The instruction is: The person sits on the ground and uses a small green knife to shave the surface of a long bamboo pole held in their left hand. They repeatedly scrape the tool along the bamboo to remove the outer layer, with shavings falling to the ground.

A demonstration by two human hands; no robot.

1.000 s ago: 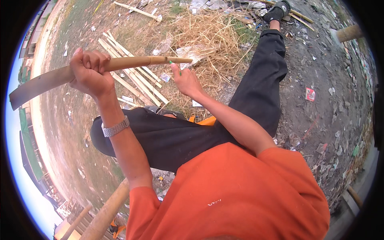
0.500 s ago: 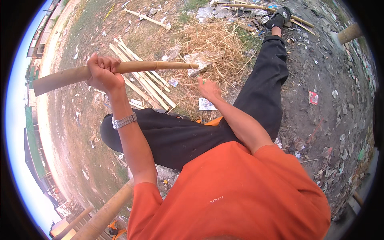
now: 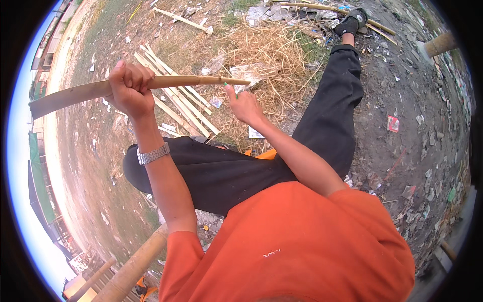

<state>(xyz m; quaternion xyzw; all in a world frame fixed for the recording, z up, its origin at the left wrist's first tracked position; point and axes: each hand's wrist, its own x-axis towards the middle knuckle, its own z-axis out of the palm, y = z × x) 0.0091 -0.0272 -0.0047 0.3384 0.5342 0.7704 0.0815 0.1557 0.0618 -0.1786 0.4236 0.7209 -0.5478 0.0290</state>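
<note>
A long split bamboo piece [image 3: 183, 81] lies crosswise in front of me, wide at its left end and tapering to the right. My left hand [image 3: 132, 86] is closed in a fist round it, left of its middle. Just under the narrow right end is my right hand [image 3: 245, 104], its fingers curled and its thumb side close to the bamboo. A small bit of green shows at those fingers; what they hold is mostly hidden, and I cannot tell whether they touch the bamboo.
Pale bamboo slats [image 3: 173, 103] lie on the ground beyond my bent left leg. Dry straw [image 3: 271, 58] is heaped ahead, with litter around it. A thick bamboo pole [image 3: 132, 264] stands at lower left, and another pole end [image 3: 439, 44] juts in at upper right.
My right hand has moved left and slightly up, along the narrow end of the bamboo. My left hand and the bamboo have shifted slightly left.
</note>
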